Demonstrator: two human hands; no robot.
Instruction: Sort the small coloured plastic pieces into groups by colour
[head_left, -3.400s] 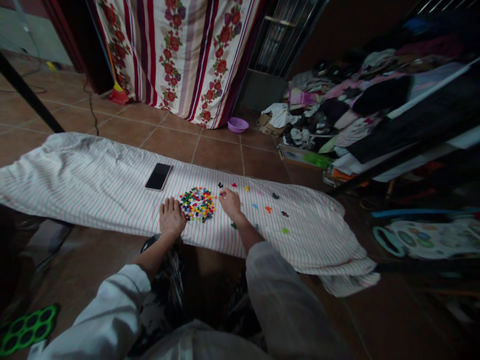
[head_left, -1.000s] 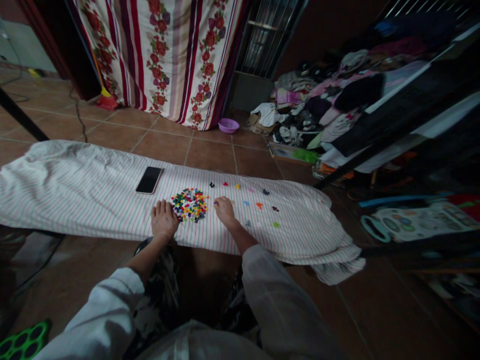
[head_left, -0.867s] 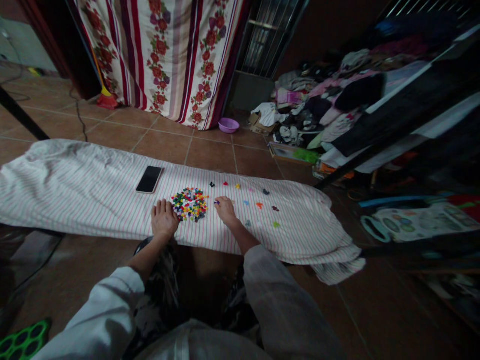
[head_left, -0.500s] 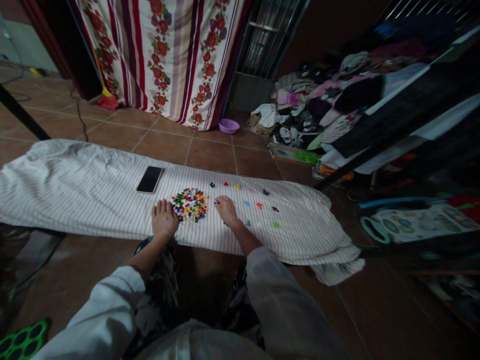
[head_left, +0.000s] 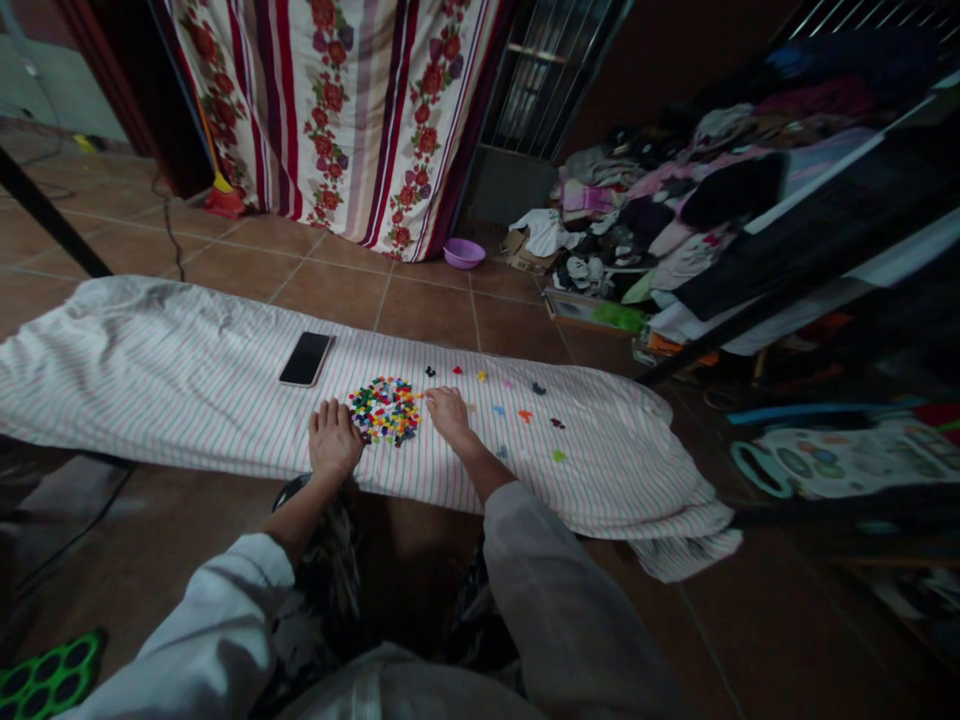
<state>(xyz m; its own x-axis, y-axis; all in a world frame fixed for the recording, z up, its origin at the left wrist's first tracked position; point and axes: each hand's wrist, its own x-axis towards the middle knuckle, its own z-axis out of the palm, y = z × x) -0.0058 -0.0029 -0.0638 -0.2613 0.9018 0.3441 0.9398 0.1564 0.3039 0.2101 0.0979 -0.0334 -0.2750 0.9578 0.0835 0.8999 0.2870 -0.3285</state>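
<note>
A round pile of small multicoloured pieces [head_left: 385, 411], too small to make out their exact kind, lies on a striped cloth [head_left: 210, 380]. My left hand [head_left: 334, 440] rests flat on the cloth against the pile's left edge, fingers stretched and holding nothing. At the pile's right edge is my right hand [head_left: 450, 415], its fingertips pinched together beside an orange-yellow piece. Whatever those fingertips hold is too small to see. Right of this hand lie little single-colour groups, among them yellow pieces [head_left: 482, 376], orange pieces [head_left: 526, 415], dark brown pieces [head_left: 557, 424] and green pieces [head_left: 559, 456].
A phone [head_left: 307, 359] lies on the cloth left of the pile. Beyond, on the tiled floor, are a purple basin [head_left: 464, 253], a red-and-yellow broom [head_left: 225, 199] and a heap of clothes [head_left: 637, 200]. A striped floral curtain [head_left: 360, 110] hangs behind.
My right hand has shifted slightly toward the pile's right edge; the dark piece seen at its fingertips earlier no longer shows. My left hand stays in place. The whole view has shifted slightly.
</note>
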